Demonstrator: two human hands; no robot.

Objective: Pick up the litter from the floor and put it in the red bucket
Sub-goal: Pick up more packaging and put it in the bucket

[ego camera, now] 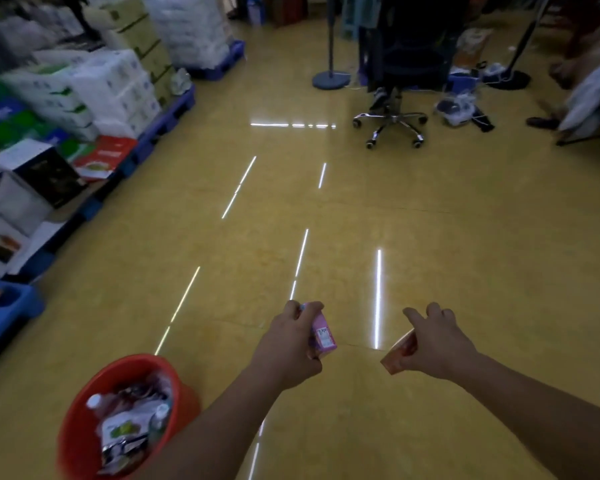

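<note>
Left hand [293, 337] grip clamped on pink carton [323, 336]; right hand [430, 341] pinches orange packet [397, 356].

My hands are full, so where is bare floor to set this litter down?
Bare yellow floor lies ahead of the pink carton and orange packet, between blue pallets at left and the office chair. Crowded: red bucket, nearly full.

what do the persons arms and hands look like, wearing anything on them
The left forearm and right forearm are bare as far as the picture's edge, with no sleeves in view. The left hand and right hand wear no gloves. No watch, bracelet or ring shows, though the picture is too blurred to rule out small things.
</note>
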